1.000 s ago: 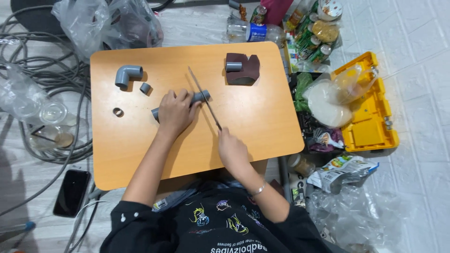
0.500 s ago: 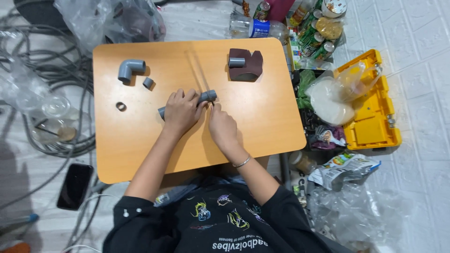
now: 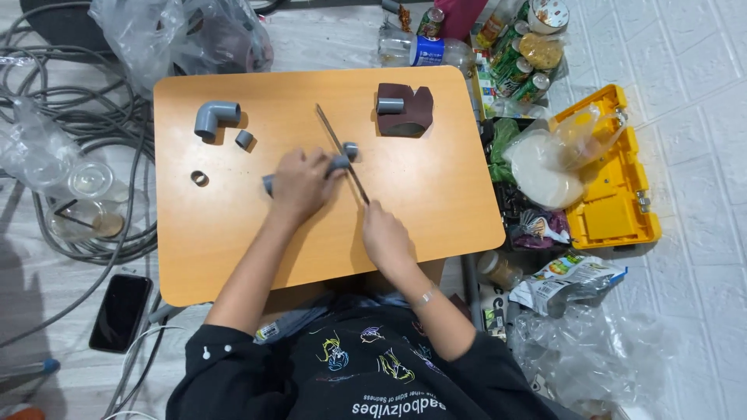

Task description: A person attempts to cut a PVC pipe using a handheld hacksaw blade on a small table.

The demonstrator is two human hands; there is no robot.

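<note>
Scene: While a grey pipe is pinned flat on an orange table, a thin saw blade is laid across it near the middle of the frame.

Left hand: The left hand is closed down over the pipe, so that only the pipe's two ends are seen either side of the fingers, left and right of centre.

Right hand: The right hand is wrapped shut around the lower end of the blade, just below and right of centre; the handle itself is hidden inside the grip.

Blade: It is seen slanting from the right hand up and leftward over the pipe, its tip ending in the upper middle of the table.

Cut piece: A short grey stub is seen just beside the blade, right of the pipe's end.

Upper left of table: A grey elbow fitting, a small grey coupling and a dark ring are laid well apart from the hands.

Upper right of table: A short pipe section is rested on a dark red sheet.

Surroundings: A yellow toolbox is seen open at the right edge, a black phone at lower left, and coiled cables at the left.
</note>
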